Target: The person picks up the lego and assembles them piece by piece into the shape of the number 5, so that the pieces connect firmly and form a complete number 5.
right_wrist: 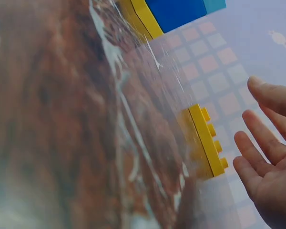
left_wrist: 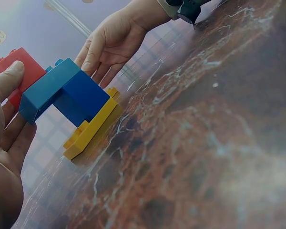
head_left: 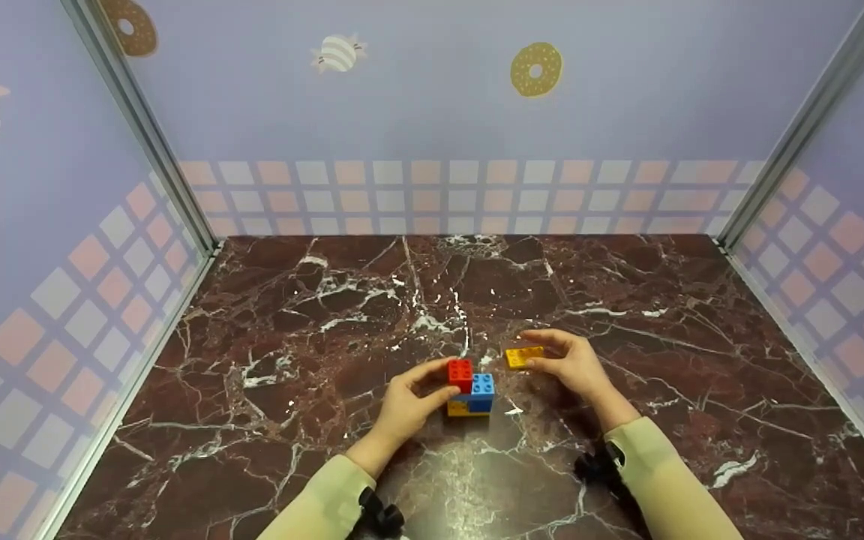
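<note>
A small stack of toy building bricks stands on the tabletop. Its base is a flat yellow brick (left_wrist: 93,129), under a dark blue brick (left_wrist: 83,98) and a light blue brick (head_left: 483,384) that juts out sideways. On top of the overhang sits a red brick (head_left: 460,373). My left hand (head_left: 406,409) pinches the red brick, thumb on the near side and fingers behind. To the right of the stack lies a separate flat yellow brick (right_wrist: 207,140), studs up. My right hand (head_left: 571,364) hovers beside it with fingers spread apart, holding nothing.
The dark red marbled tabletop (head_left: 252,322) is bounded by purple walls (head_left: 432,112) with a checked border at the back and both sides. Metal posts (head_left: 799,112) mark the corners. Black devices (head_left: 381,514) are strapped to both wrists.
</note>
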A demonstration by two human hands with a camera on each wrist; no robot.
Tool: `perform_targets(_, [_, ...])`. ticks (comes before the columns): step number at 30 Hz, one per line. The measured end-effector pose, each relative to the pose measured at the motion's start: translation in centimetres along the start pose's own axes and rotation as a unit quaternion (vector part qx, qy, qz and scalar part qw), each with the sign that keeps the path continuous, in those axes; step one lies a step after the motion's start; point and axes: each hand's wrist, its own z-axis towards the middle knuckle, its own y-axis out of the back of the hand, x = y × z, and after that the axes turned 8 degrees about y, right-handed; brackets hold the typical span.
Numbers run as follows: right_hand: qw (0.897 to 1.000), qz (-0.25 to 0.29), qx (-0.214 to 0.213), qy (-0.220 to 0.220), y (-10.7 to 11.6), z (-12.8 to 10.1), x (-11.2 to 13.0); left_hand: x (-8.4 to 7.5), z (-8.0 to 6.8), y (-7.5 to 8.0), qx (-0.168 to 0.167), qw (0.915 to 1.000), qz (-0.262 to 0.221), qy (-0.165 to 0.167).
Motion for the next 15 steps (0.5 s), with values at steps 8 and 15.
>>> perform_targets(8, [1.0,-0.004,0.008,-0.02,0.6,0.2,-0.7,-0.1,0.0,0.1,-0.001,0.9999,0.002,0.015])
perform_targets(15, [0.998,-0.047,0.023,-0.027,0.9,0.2,-1.1,0.0,0.0,0.1,-0.003,0.9999,0.002,0.01])
